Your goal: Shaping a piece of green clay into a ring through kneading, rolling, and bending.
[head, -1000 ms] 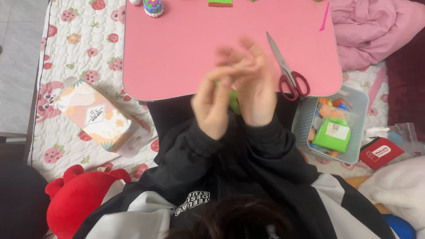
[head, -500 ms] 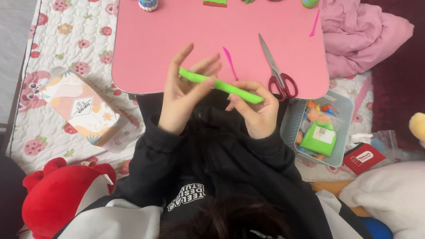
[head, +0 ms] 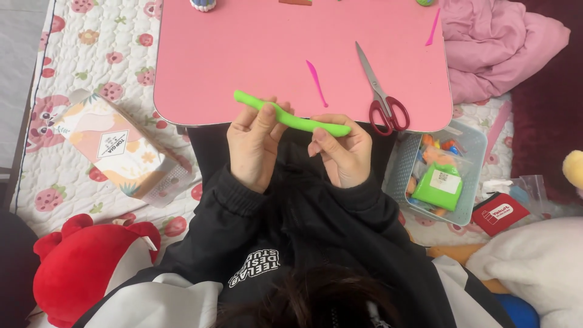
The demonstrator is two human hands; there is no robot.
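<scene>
Over the near edge of the pink desk (head: 243, 61), my left hand (head: 254, 146) and right hand (head: 343, 152) each pinch the green clay roll (head: 291, 118), mid-shaping; it likely needs gentle, even support next.

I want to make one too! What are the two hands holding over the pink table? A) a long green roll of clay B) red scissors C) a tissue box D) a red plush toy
A: the left hand and right hand hold a long green clay roll between them; the red-handled scissors lie untouched on the pink table.
</scene>
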